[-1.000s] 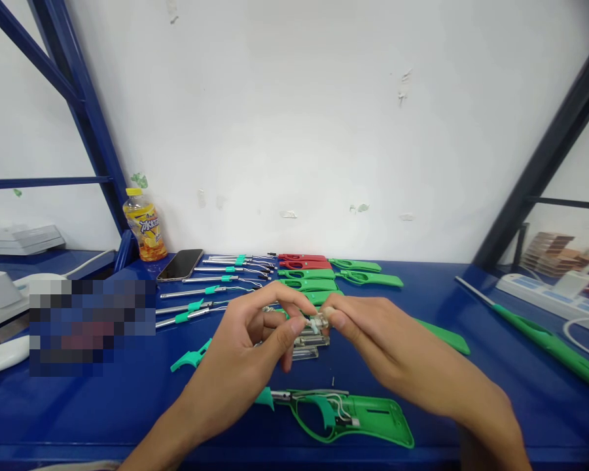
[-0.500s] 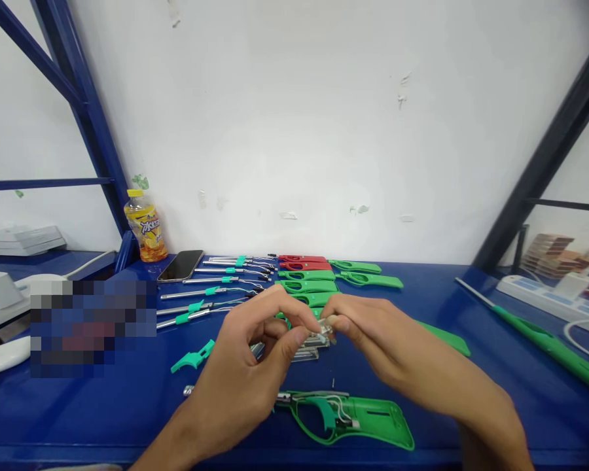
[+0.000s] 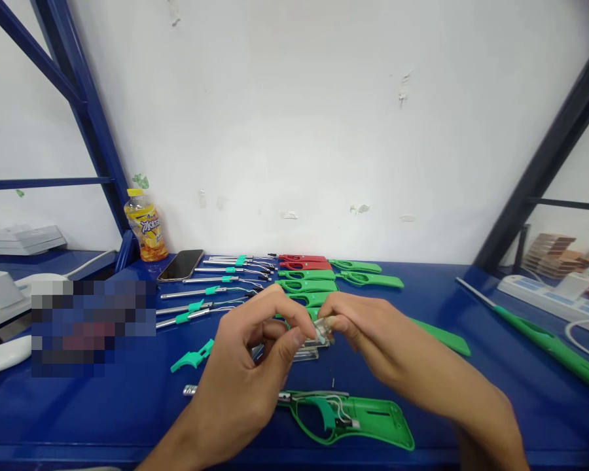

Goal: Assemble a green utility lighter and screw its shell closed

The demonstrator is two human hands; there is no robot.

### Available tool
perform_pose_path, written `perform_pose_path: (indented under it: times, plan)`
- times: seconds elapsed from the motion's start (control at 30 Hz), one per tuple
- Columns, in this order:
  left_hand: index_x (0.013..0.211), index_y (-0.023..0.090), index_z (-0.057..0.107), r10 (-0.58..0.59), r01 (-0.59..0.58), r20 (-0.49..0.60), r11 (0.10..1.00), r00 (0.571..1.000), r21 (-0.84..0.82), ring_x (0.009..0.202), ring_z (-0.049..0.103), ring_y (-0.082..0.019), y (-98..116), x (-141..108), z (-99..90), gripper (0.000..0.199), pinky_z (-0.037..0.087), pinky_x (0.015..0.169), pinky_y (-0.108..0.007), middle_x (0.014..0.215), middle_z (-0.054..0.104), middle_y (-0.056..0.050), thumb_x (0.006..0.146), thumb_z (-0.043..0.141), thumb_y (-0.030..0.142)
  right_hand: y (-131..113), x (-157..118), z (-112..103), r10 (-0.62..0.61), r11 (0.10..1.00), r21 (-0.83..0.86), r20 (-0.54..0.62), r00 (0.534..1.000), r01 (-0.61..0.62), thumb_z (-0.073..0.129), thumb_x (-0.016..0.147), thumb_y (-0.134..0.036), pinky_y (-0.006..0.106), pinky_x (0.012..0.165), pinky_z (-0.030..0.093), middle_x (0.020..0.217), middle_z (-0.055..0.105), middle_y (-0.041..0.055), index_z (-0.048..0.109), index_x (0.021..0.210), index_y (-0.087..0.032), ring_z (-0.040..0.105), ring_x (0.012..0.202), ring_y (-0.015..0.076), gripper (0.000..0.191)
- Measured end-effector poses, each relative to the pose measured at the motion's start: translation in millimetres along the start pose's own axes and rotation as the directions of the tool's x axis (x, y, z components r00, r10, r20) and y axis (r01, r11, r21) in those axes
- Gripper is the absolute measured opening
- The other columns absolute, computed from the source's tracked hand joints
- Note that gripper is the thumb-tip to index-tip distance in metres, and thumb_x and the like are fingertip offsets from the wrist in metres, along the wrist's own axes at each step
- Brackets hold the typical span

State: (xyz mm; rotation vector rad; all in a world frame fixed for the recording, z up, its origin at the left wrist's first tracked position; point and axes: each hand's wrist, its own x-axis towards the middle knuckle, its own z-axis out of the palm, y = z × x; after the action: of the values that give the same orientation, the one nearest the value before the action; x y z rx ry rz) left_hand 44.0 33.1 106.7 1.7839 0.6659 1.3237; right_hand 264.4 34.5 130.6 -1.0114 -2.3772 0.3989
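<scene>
The left hand (image 3: 252,369) and right hand (image 3: 380,340) pinched a clear part (image 3: 322,329) between their fingers (image 3: 294,309), apparently adjusting it. The next move seemingly called for steadiness.

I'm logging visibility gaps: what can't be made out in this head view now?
Head view:
Small clear part: mostly covered by the left hand and right hand.
Silver tube: middle hidden behind the left hand.
Green-handled tool at far right: handle end cut off by the right edge.
Pixelated patch at left: contents masked by mosaic.
</scene>
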Motion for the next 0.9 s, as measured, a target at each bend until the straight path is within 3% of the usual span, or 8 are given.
perform_pose_path:
  times: [0.9]
  plan:
    - [0.086, 0.022, 0.063, -0.068, 0.069, 0.046, 0.997, 0.997, -0.032, 0.05, 0.04, -0.004, -2.5, 0.4, 1.4, 0.027, 0.026, 0.044, -0.021, 0.073, 0.045, 0.007, 0.106, 0.066, 0.04, 0.2, -0.3, -2.8, -0.009, 0.999, -0.035, 0.0, 1.0, 0.009, 0.029, 0.12, -0.039, 0.031, 0.07, 0.039, 0.085, 0.059, -0.0019, 0.053, 0.094, -0.025, 0.051, 0.075, 0.0163, 0.039]
